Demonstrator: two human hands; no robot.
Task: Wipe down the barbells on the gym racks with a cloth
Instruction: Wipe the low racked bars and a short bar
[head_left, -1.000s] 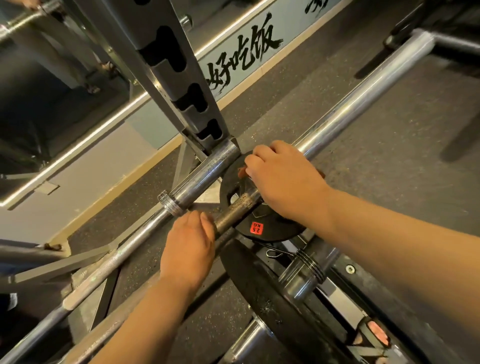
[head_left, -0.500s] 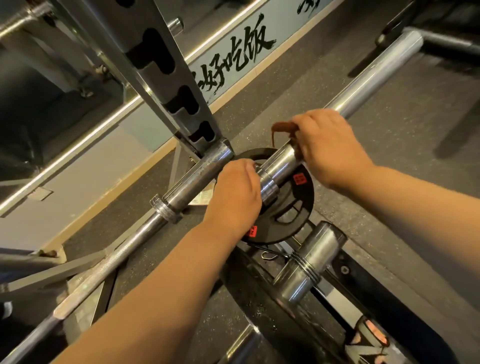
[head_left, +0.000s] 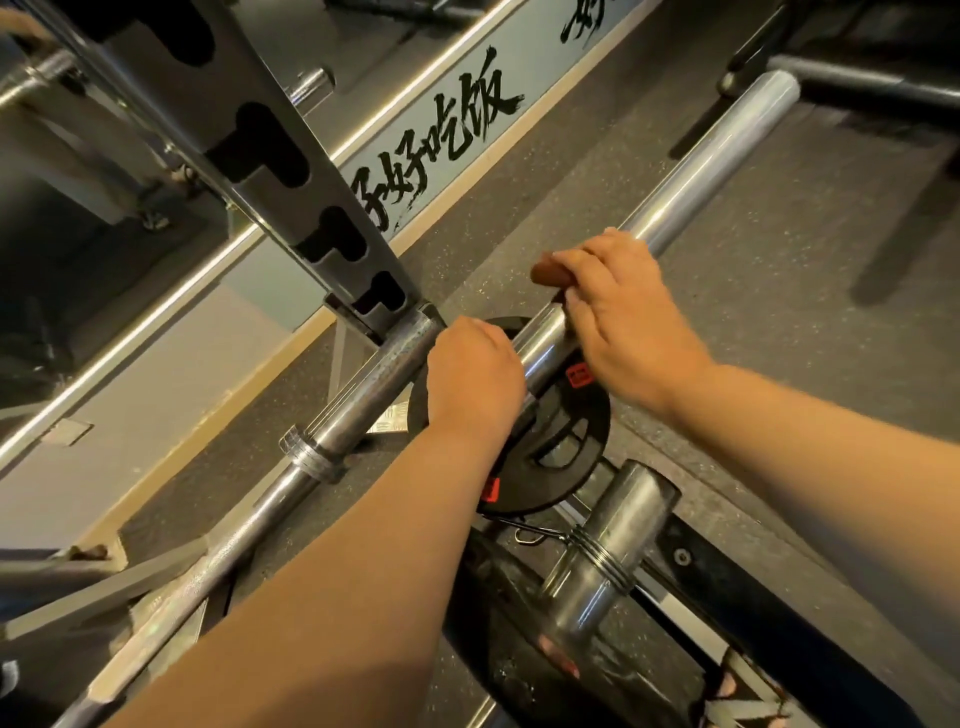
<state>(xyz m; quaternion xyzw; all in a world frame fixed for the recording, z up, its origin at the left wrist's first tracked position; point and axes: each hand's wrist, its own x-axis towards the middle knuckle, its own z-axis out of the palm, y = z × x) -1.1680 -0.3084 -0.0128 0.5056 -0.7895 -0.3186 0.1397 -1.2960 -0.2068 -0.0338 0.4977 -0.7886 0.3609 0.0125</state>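
**Both hands now sitting further out along the bar than a second ago**

Rack upright (head_left: 291, 208): cradling the barbell (head_left: 701, 171) in its lowest notch.
Left hand (head_left: 472, 374): curling over the bar above a small black plate (head_left: 566, 447), steadying it.
Right hand (head_left: 623, 322): clamping a brown cloth (head_left: 549, 273) round the chrome sleeve.
Advice: keep the wrap full, twisting while drawing outward.
Speckled rubber floor (head_left: 779, 322): lying beneath.
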